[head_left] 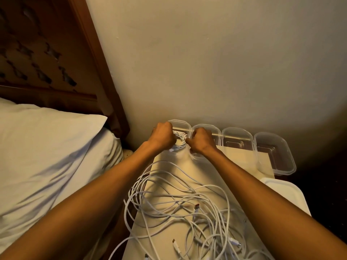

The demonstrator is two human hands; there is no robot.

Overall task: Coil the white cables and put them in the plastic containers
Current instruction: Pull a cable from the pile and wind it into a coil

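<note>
My left hand (163, 136) and right hand (200, 140), fingers curled round one coil (178, 142), seat it in the leftmost container (180, 122); next, I judge: let go cleanly, start on the loose tangle (178, 201).

both my arms stretch forward; left hand (163, 136) and right hand (201, 141) curled knuckles-up, fingers gripping the coiled cable (179, 141) between them.

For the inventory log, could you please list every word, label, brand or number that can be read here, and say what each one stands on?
None can be read.
The plastic containers show no label.
The white cables show no print; any marks on their plugs are too small to tell.
</note>
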